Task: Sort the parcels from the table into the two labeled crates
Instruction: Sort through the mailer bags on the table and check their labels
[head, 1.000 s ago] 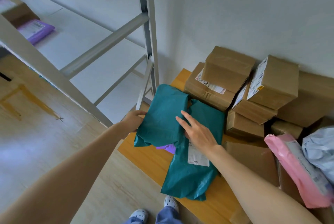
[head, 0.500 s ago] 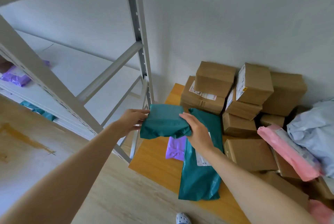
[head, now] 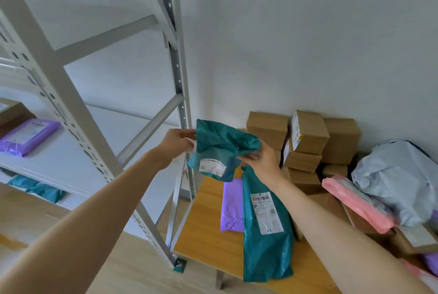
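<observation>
Teal plastic mailer [head: 222, 146] is up in the air here, held between both hands over the left end of the desk [head: 203, 227], just in front of the metal shelving rack [head: 176, 75]. The left hand [head: 179, 140] has its fingers [head: 187, 134] pinching the mailer's left edge, and the right hand [head: 262, 159] grips the crumpled right side with curled fingers [head: 251, 157], so both are clamped on the same parcel. It's tilted with its white shipping label [head: 212, 166] facing the camera near the bottom, though the print is too blurry to read. Below it on the desk there's a longer teal parcel [head: 266, 241] lying flat with its own label facing up, and a purple parcel [head: 231, 206] touching its left side. Behind those, against the wall, sits a stack of cardboard boxes [head: 308, 142], and off to the right a pink mailer [head: 355, 201] leans against a big pale grey-blue bag [head: 398, 180]. On the rack to the left, another purple parcel [head: 28, 136] lies on the white shelf next to what looks like a brown box [head: 11, 112], mostly cut off by the frame edge. The shelf under that has a couple of teal bags [head: 35, 189].
</observation>
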Demonstrator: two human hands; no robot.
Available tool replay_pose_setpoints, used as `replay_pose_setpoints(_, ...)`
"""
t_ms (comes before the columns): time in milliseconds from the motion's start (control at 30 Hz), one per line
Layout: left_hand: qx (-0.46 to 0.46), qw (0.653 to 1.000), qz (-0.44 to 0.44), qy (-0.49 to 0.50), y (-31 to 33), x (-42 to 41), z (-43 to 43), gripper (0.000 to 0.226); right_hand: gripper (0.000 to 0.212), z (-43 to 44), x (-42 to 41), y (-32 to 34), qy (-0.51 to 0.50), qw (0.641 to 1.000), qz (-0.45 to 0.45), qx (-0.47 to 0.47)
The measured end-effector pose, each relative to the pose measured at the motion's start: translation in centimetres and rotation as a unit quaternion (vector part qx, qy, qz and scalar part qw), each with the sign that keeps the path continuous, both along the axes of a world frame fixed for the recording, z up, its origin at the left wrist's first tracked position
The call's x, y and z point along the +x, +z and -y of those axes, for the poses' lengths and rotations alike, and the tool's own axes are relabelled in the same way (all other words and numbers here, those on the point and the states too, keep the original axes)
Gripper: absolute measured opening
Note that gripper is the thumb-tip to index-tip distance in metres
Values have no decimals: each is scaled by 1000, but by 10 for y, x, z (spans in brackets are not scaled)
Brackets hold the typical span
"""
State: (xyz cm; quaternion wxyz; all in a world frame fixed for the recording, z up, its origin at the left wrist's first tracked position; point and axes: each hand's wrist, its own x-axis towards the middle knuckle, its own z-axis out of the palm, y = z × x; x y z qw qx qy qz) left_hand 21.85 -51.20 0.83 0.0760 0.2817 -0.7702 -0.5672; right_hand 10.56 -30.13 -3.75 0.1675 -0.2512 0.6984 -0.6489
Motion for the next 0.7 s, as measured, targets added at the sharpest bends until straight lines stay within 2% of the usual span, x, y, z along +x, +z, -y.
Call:
replay_pose_setpoints(133, -35, 997, -8, -63, 20, -3, 1, 73, 40, -6, 2, 29, -25, 999, -45, -2)
replay_pose_setpoints(267, -19, 992, -44, -116, 33, -5, -8, 85, 30, -11, 2, 46, -55, 997, 32, -44)
replay_pose_setpoints(367, -20, 992, -52, -115, 39, -3, -13, 75, 24, -19, 6, 57, -49, 993, 80, -74)
replay_pose_setpoints(500, -17, 990, -17, -142, 38, 1, -13, 56, 27, -29, 11, 64, -27, 986, 130, -103)
replay_pose_setpoints(633, -53, 988, 17, -146, 37, 3, -16, 42, 30, -36, 16, 65, -29, 986, 133, -94)
replay_pose_setpoints(700, -69, 988, 18, -138, 36, 3, -18, 33, 38, -39, 19, 65, -53, 989, 117, -71)
